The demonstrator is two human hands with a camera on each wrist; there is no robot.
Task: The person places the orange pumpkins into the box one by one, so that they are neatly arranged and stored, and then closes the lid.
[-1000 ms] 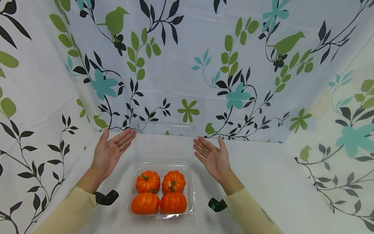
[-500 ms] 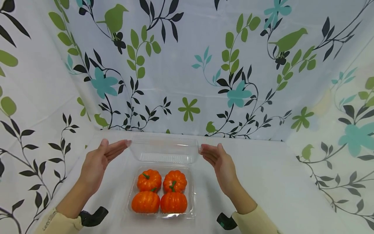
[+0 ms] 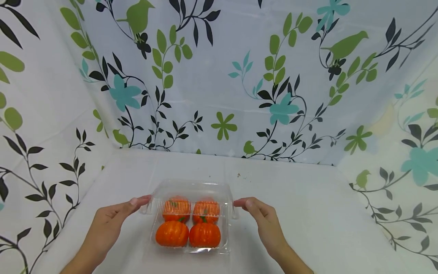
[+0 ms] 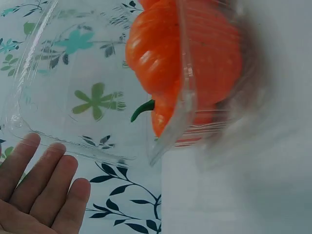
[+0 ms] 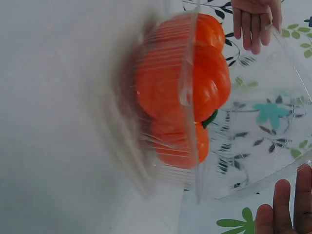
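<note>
A clear plastic clamshell container (image 3: 224, 245) sits on the white table and holds several small orange toy pumpkins (image 3: 172, 233) with green stems. Its hinged lid (image 3: 191, 185) leans forward over the back pumpkins, partly lowered. My left hand (image 3: 111, 224) has its fingertips at the lid's left side, fingers stretched out. On the opposite side, my right hand (image 3: 268, 224) meets the lid's edge with extended fingers. The left wrist view shows straight fingertips (image 4: 54, 151) against the lid's rim (image 4: 29, 63). From the right wrist, my right hand (image 5: 287, 209) also touches the lid.
White table surface (image 3: 301, 213) surrounds the container. A white cloth (image 3: 205, 76) printed with leaves, birds and flowers hangs behind and along both sides. A few tiny brownish specks (image 3: 238, 175) lie on the table behind the lid.
The lid has swung from standing upright at the back to tilting over the pumpkins. Both hands have moved down and toward the body along with it, from palms up to fingertips at its sides.
</note>
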